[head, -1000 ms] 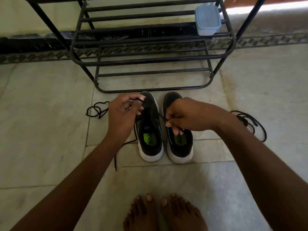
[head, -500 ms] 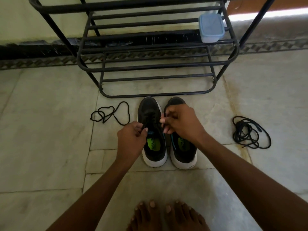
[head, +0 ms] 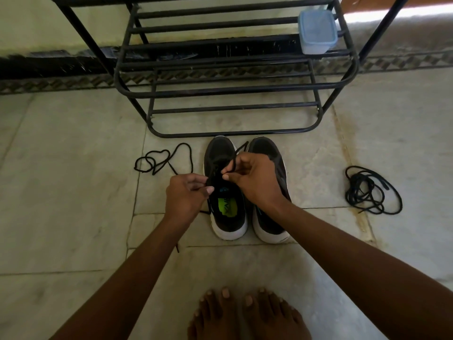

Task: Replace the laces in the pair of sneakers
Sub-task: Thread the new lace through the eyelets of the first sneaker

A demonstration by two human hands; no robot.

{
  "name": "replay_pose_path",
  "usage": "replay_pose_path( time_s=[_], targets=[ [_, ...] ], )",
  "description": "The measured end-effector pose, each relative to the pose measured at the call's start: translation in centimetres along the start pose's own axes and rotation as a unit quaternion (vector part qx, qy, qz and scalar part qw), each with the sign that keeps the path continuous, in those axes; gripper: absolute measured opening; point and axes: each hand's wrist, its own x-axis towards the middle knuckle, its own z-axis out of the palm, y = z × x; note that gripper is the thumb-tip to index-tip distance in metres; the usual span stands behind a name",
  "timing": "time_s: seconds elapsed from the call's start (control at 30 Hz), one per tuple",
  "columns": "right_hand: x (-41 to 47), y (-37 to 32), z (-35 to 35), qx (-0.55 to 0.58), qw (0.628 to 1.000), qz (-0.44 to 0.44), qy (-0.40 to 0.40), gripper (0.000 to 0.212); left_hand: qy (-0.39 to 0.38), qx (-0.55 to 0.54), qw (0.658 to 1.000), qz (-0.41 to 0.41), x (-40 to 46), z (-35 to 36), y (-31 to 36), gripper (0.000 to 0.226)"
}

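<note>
Pale stone-tiled floor (head: 73, 192), with a black tubular metal shoe rack (head: 232, 92) against the wall; a translucent blue lidded plastic box (head: 317, 31) sits on its right end.

Item: pair of black sneakers with white soles, toes towards the rack, side by side. I see my left hand (head: 185, 200) just beside the left sneaker (head: 224, 192), fingers curled and pinching a black lace strand (head: 234, 160) that trails to the floor beneath my wrist. My right hand (head: 255, 180) lies over the gap between the shoes, partly covering the right sneaker (head: 272, 217), thumb and forefinger pinching a loop of the same lace above the eyelets.

Item: loose black lace (head: 161, 159) left of the shoes; tangled black lace bundle (head: 370, 192) well apart on the right.

Risks, as I judge them: the strand slipping from either pinch; uneven ends from pulling one side harder; a skipped eyelet; the light shoe shifting, since nothing pins it.
</note>
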Motion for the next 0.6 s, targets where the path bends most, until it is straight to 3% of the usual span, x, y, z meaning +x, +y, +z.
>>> replay_pose_path(
  time_s=[0.6],
  targets=[
    [-0.2,0.4,1.2,0.005,1.000,-0.005,0.030,0.010,-0.009,-0.050,0.998,-0.024,-0.3,-0.2,-0.2,0.015]
  ],
)
